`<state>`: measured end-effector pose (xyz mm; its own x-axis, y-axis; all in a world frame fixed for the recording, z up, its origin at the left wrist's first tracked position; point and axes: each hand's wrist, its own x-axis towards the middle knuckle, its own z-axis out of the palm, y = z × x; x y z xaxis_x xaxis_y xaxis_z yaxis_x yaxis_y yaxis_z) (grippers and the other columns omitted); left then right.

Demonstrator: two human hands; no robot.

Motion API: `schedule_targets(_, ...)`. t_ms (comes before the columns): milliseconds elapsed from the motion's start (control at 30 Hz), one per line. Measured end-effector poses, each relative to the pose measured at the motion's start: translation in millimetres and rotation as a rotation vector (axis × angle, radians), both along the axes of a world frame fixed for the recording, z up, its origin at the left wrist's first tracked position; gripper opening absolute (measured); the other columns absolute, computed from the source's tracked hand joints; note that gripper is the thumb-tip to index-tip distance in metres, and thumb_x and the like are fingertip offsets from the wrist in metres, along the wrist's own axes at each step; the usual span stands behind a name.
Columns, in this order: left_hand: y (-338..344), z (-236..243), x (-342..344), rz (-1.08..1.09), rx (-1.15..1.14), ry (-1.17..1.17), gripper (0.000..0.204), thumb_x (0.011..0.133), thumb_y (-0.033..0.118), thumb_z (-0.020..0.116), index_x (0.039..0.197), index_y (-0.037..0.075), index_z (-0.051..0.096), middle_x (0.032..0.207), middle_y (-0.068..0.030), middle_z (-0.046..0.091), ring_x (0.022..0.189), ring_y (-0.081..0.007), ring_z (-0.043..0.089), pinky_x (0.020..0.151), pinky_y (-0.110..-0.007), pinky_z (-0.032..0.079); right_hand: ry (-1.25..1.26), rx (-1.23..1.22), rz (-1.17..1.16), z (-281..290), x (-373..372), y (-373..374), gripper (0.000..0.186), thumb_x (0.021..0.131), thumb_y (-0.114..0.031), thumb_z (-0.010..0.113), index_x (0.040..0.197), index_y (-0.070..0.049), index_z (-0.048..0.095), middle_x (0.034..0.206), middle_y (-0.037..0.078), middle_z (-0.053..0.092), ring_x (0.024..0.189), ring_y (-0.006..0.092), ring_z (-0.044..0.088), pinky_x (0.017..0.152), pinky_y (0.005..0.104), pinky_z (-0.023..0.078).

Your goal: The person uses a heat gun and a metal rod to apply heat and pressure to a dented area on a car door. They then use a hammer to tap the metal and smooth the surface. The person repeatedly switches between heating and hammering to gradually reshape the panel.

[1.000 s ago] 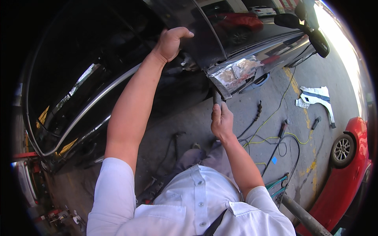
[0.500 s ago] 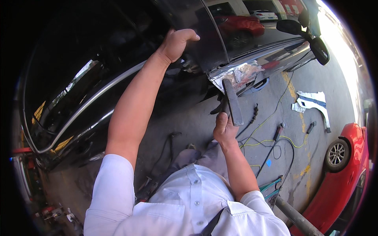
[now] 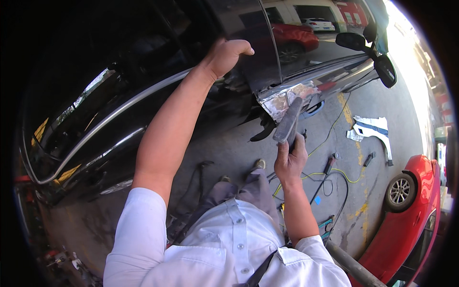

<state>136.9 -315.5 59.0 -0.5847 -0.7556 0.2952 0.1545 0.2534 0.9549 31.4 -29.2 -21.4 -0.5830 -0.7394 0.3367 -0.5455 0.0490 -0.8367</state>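
Observation:
My left hand (image 3: pixel 228 58) rests against the dark side of a black car (image 3: pixel 167 100), thumb stretched out to the right; its other fingers are mostly hidden. In my right hand (image 3: pixel 290 160) is a long, flat, dark grey bar-shaped tool (image 3: pixel 288 122), gripped at its near end. The tool tilts up to the right. Its far end overlaps a bare, scraped silver and brownish patch (image 3: pixel 278 104) on the car's door edge; I cannot tell whether they touch. Torn-looking black trim (image 3: pixel 264 133) hangs below this patch.
A side mirror (image 3: pixel 385 71) juts out at the upper right. On the grey floor lie a white fender panel (image 3: pixel 374 128), hand power tools (image 3: pixel 330 164) and yellow and black cables (image 3: pixel 353 177). A red car (image 3: pixel 406 229) stands at the right, near a grey pole (image 3: pixel 351 265).
My right hand has moved right, and the tool has swung from leaning up-left to leaning up-right. The view has shifted slightly; my left hand stays against the car.

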Motion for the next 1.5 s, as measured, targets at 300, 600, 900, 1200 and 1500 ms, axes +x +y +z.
schedule_targets(300,0.4,5.4,3.0,-0.009,-0.055,-0.063,0.02,0.08,0.013,0.066,0.084,-0.004,0.074,0.082,-0.0074,0.073,0.083,-0.0158,0.066,0.083,-0.031,0.05,-0.13,0.041,0.16,-11.1,-13.5,-6.3,0.025,0.102,-0.028,0.06,0.103,-0.005,0.049,0.066,-0.001,0.052,0.052,0.0086,0.05,0.046,0.0246,0.04)
schedule_targets(600,0.5,-0.6,1.4,-0.022,-0.057,-0.013,0.019,0.081,0.013,0.065,0.083,-0.003,0.074,0.081,-0.007,0.073,0.08,-0.0149,0.067,0.082,-0.031,0.05,0.154,-0.09,0.06,-27.4,-9.6,-27.3,0.025,0.101,-0.025,0.057,0.111,-0.002,0.052,0.073,0.018,0.06,0.059,0.0352,0.06,0.057,0.039,0.048)
schedule_targets(900,-1.7,-1.9,0.1,-0.027,-0.099,0.018,0.016,0.078,0.011,0.067,0.08,-0.003,0.073,0.078,-0.0045,0.071,0.078,-0.0135,0.065,0.079,-0.03,0.05,0.335,0.095,0.098,-43.6,-12.9,-17.7,0.029,0.103,-0.032,0.055,0.096,-0.005,0.053,0.071,0.005,0.059,0.06,0.0127,0.058,0.052,0.0285,0.044)
schedule_targets(1200,4.8,7.2,2.4,-0.004,-0.049,-0.033,0.018,0.077,0.013,0.066,0.081,-0.002,0.074,0.079,-0.0063,0.071,0.081,-0.0151,0.065,0.081,-0.03,0.049,-0.461,0.415,0.423,0.1,-41.8,21.9,0.039,0.1,-0.043,0.062,0.098,-0.005,0.054,0.066,-0.001,0.051,0.059,0.01,0.053,0.051,0.0281,0.042)
schedule_targets(1500,2.1,1.5,0.7,0.004,-0.043,-0.021,0.017,0.078,0.013,0.065,0.08,-0.002,0.073,0.078,-0.0036,0.069,0.078,-0.0128,0.063,0.078,-0.029,0.048,0.251,0.363,0.491,24.2,-23.7,-10.8,0.037,0.099,-0.034,0.062,0.114,-0.002,0.052,0.082,0.022,0.063,0.076,0.0474,0.06,0.066,0.0486,0.048)
